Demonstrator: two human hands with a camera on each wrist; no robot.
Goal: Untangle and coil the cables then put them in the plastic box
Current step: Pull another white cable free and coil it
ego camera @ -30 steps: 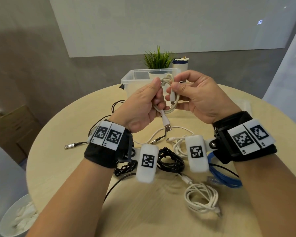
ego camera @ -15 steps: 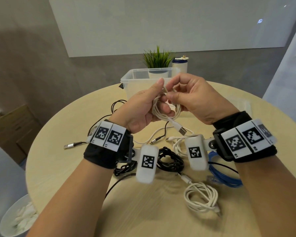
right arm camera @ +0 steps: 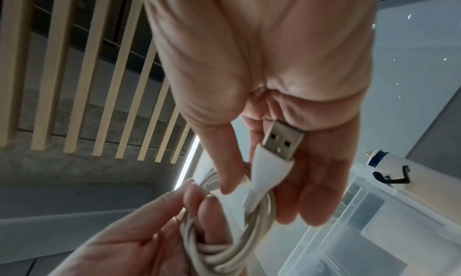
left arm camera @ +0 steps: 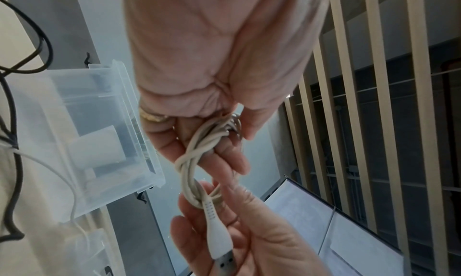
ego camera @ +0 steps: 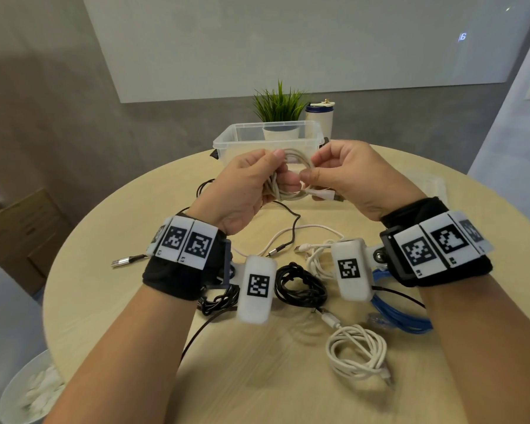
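Observation:
A coiled off-white USB cable point(ego camera: 288, 191) point(left arm camera: 197, 152) point(right arm camera: 239, 246) is held in the air between both hands, above the round table. My left hand point(ego camera: 254, 182) grips the coil's loops. My right hand point(ego camera: 328, 169) pinches the cable end just behind its USB plug point(ego camera: 326, 195) point(right arm camera: 282, 142) point(left arm camera: 219, 237), which is wound round the coil. The clear plastic box point(ego camera: 268, 142) point(left arm camera: 99, 134) point(right arm camera: 361, 231) stands just beyond the hands. On the table lie a black coil point(ego camera: 300, 286), a white coil point(ego camera: 357, 351), a blue cable point(ego camera: 398, 316) and loose black and white cables point(ego camera: 288, 237).
A potted plant point(ego camera: 280, 111) and a white canister point(ego camera: 318, 116) stand behind the box. A clear lid point(ego camera: 429, 185) lies at the table's right. A white bin point(ego camera: 28, 393) sits on the floor at the lower left, a brown cabinet point(ego camera: 16, 228) at the left.
The hanging plug end has been drawn up and wrapped round the coil. My right hand turned and now pinches the end beside the plug. Both hands spread slightly apart.

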